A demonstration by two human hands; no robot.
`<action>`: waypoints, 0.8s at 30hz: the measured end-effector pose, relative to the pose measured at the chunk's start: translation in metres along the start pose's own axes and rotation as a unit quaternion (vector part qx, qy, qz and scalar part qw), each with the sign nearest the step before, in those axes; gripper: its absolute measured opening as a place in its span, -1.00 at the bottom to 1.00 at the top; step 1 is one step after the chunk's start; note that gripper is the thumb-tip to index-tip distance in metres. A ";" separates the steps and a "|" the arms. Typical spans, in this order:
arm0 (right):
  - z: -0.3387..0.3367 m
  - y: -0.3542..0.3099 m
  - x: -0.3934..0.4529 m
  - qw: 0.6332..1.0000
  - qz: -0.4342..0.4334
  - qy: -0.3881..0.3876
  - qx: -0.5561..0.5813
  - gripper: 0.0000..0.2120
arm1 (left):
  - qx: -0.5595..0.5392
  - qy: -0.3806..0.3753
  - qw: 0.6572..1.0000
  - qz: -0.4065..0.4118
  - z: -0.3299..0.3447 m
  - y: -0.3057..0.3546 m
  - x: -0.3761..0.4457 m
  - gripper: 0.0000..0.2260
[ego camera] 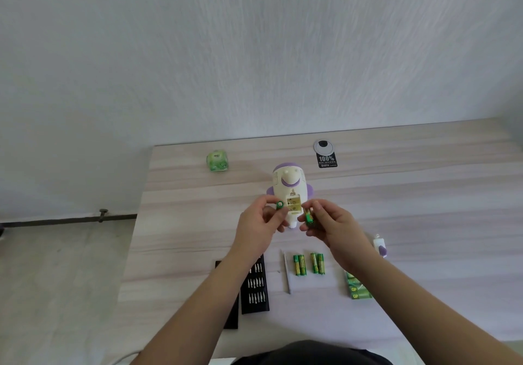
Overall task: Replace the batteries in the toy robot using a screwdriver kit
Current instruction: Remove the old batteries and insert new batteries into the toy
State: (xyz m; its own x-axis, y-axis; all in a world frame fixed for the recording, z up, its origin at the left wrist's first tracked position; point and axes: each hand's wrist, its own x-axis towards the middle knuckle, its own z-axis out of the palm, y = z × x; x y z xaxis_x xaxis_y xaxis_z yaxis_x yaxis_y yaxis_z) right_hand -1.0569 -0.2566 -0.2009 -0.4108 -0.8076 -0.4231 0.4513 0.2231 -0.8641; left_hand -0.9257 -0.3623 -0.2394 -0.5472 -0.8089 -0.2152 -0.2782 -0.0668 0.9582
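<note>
Holding one green battery (280,204) pinched end-on between my left hand's (259,230) thumb and forefinger, I have it just at the 9 o'clock edge of the toy robot's (288,186) open battery slot (294,205). My right hand (334,227) pinches a second green battery (309,218) between thumb and fingertips, tilted, just at 4 o'clock from that slot. Whether I hold more than one there I cannot tell. Both sets of fingers are curled tight on their batteries, with my remaining left fingers tucked against the toy's lower body.

The toy lies on its front on the pale wooden table (424,195), cream with purple cap and arms, head pointing to 12 o'clock, its back compartment uncovered and showing yellowish inside.

Toward 6 o'clock from the toy, near my forearms, two pairs of green-and-yellow batteries (308,264) lie side by side. Just at their 9 o'clock lies a thin silver screwdriver (287,272), and further that way the black bit tray (254,285) with rows of metal bits, partly under my left wrist. At 3 o'clock from the loose pairs sits a green battery pack (357,288), and above it a small white-and-purple cover piece (380,247).

Far off at 11 o'clock rests a green wrapped cube (217,161); at 1 o'clock a round cable hole cover (323,146) with a black label (327,161).
</note>
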 end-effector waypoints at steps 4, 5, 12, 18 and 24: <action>-0.003 0.005 0.004 1.000 0.003 -0.020 0.023 -0.78 | 0.082 0.043 0.995 0.023 0.002 -0.009 0.008 -0.90; -0.003 0.007 0.006 1.000 -0.002 -0.019 0.006 -0.78 | 0.094 0.051 0.994 0.026 0.003 -0.011 0.010 -0.93; -0.010 0.018 0.028 0.989 -0.040 0.073 -0.125 -0.89 | 0.113 0.084 0.988 0.066 0.013 -0.015 0.024 -0.84; -0.020 0.023 0.051 0.965 -0.056 0.120 -0.225 -0.81 | 0.105 0.077 0.990 0.059 0.018 -0.013 0.032 -0.79; -0.019 0.023 0.062 0.934 -0.104 0.109 -0.325 -0.80 | 0.114 0.082 0.987 0.074 0.018 -0.015 0.035 -0.81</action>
State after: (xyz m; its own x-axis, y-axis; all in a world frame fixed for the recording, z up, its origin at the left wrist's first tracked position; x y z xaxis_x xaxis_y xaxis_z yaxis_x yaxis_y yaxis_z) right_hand -1.0867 -0.2907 -0.2523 -0.6194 -0.7557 -0.2127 -0.2033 0.4161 -0.8863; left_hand -0.9550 -0.3786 -0.2644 -0.4648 -0.8851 -0.0247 -0.3857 0.1773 0.9054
